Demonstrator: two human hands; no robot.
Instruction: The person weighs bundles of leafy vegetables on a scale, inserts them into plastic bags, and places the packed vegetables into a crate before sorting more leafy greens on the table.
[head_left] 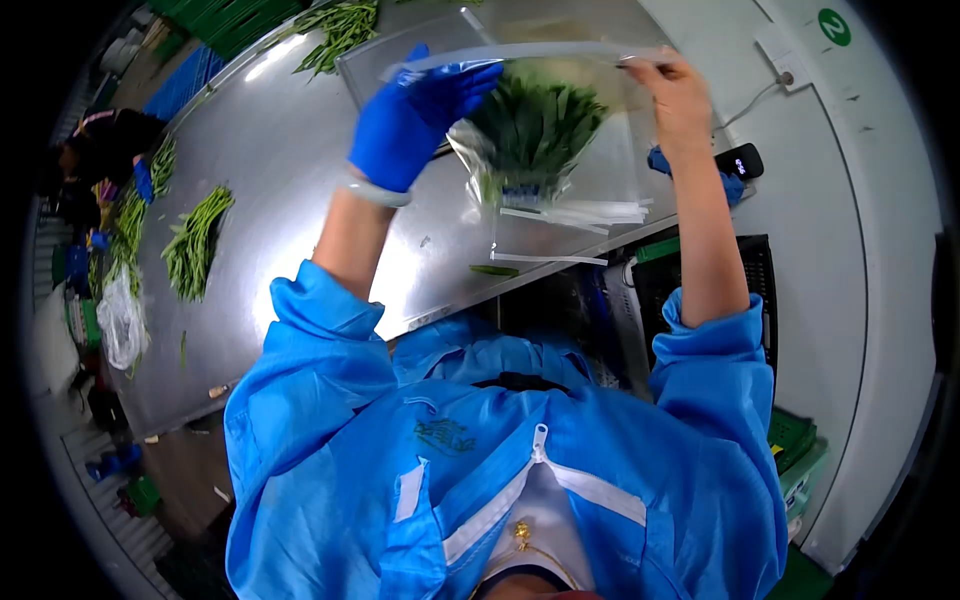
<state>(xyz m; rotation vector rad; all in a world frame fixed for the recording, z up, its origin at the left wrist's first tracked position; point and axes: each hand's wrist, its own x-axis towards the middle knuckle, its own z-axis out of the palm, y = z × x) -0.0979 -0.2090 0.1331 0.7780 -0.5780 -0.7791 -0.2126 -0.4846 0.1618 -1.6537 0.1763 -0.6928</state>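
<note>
A leafy green bunch (540, 125) lies in a clear plastic bag on the metal table. Above its top, a pale translucent strip (560, 50) runs between my hands. My left hand (415, 120), in a blue glove, has the strip's left part between its raised thumb and extended fingers; the exact contact is blurred. My bare right hand (680, 100) pinches the strip's right end between thumb and fingertips. Several thin white strips (580, 213) lie just below the bag.
On the metal table (300, 150) lie loose green bundles (198, 240) at the left and more stalks (340, 35) at the back. A co-worker (110, 150) is at the far left. A phone (738, 161) and blue cloth (730, 188) rest by the right wall, near a cable.
</note>
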